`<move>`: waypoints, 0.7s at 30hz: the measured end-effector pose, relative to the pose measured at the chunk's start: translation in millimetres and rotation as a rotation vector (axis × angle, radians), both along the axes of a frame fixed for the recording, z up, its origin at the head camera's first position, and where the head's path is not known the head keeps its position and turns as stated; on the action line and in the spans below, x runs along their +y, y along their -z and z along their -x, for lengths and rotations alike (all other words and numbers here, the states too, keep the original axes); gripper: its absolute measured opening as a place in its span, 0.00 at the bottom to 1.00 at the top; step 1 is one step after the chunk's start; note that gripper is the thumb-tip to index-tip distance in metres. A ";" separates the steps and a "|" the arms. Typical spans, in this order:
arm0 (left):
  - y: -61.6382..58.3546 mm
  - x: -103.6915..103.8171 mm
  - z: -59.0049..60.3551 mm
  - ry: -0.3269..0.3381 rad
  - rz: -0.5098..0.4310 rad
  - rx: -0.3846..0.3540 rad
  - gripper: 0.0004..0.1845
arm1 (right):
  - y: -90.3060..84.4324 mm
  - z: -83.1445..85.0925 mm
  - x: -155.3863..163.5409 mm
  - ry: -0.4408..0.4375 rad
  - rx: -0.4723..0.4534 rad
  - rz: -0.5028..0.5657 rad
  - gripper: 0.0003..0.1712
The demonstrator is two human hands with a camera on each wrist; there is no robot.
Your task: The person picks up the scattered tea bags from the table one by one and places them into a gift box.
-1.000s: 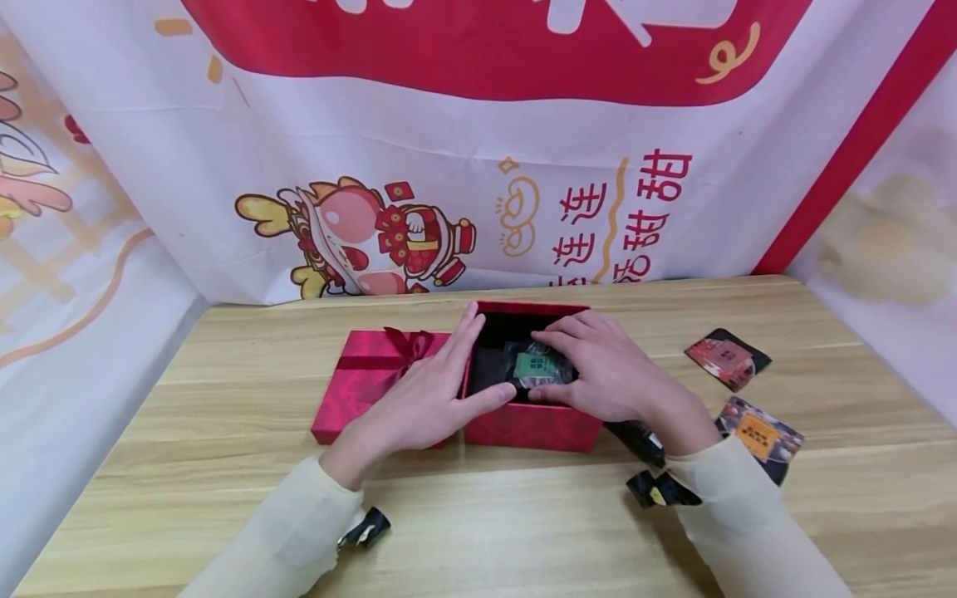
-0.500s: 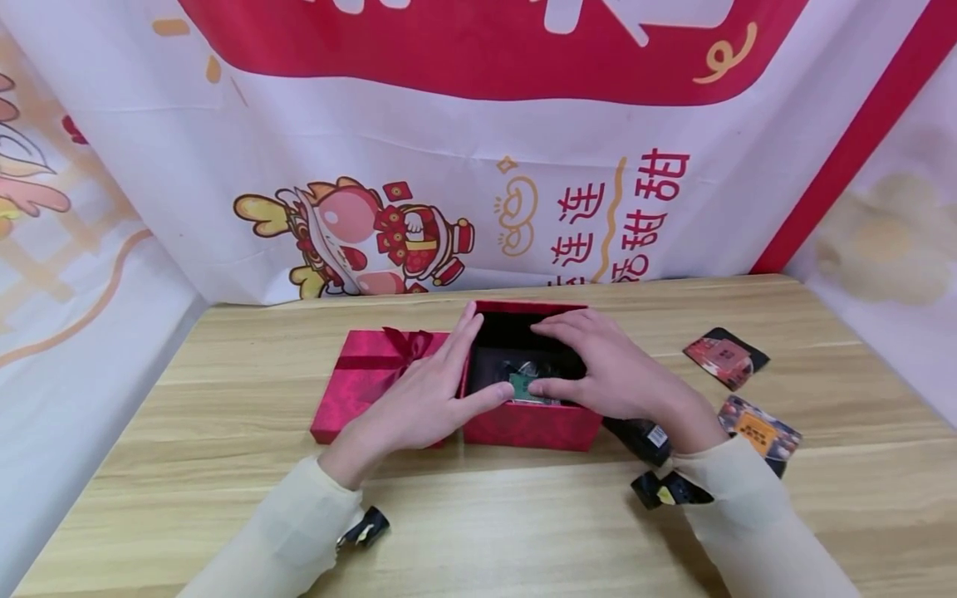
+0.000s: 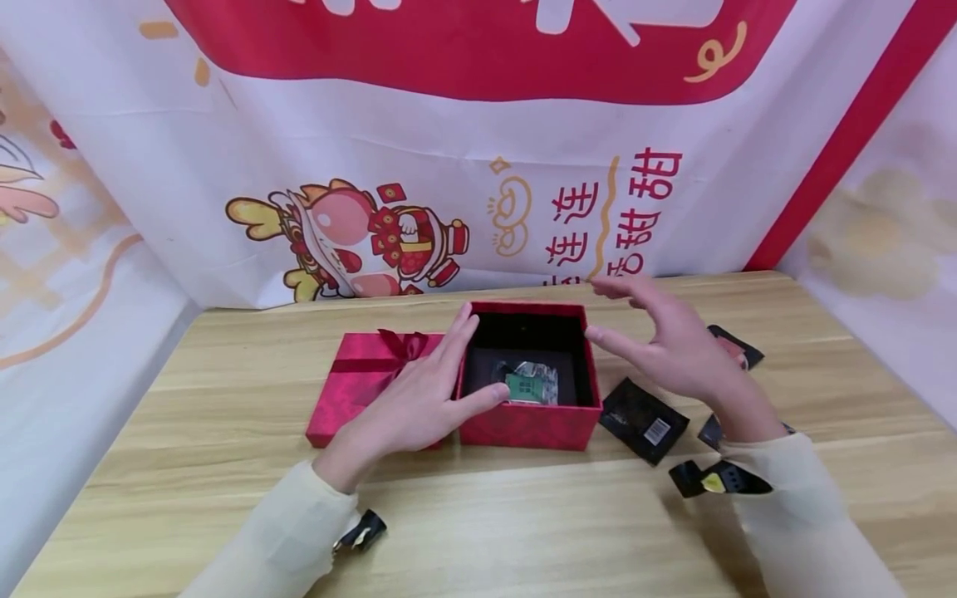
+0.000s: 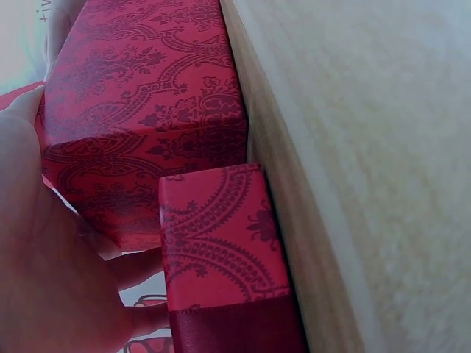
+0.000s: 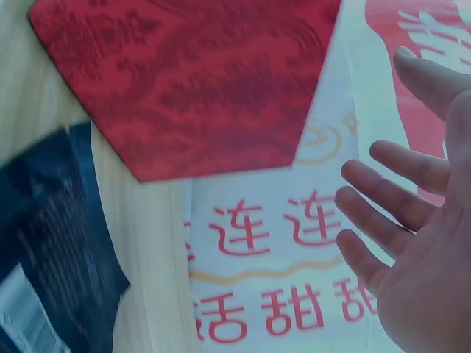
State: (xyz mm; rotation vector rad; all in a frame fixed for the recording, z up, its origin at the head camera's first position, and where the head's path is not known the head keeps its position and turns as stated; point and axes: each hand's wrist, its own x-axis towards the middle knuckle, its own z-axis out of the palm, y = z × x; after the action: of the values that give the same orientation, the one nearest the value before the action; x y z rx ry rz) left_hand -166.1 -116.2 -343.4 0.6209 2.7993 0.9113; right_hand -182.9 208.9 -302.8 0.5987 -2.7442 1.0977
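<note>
**Hands at the open red box**

The left hand [image 3: 419, 399] rested flat-fingered against the red box [image 3: 529, 425], nearest the green-labelled packet [image 3: 529, 384] inside. The right hand [image 3: 673, 345], fingers spread and empty, hovered right of the box.

Banner [image 3: 463, 166]: red characters "连连", "甜甜"; other text unreadable.

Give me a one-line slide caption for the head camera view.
Left hand rests on an open red box holding a green-labelled packet; right hand hovers open beside it, above black packets.
</note>
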 end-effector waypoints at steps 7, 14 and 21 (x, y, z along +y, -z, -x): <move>0.0 1.1 0.0 0.000 -0.004 -0.001 0.57 | 4.2 2.5 31.3 -0.039 -0.029 0.060 0.36; 0.2 0.4 0.1 -0.001 -0.006 -0.004 0.57 | 17.6 5.8 57.0 -0.132 -0.165 0.046 0.41; 0.0 0.6 -0.6 -0.002 -0.007 -0.001 0.57 | 31.8 11.2 78.0 -0.266 -0.267 0.025 0.43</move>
State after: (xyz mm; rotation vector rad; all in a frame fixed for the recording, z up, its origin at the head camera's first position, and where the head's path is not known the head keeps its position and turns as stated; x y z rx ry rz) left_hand -165.6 -115.6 -343.4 0.6190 2.7972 0.9220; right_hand -194.2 286.9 -334.6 0.8948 -2.9298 1.3561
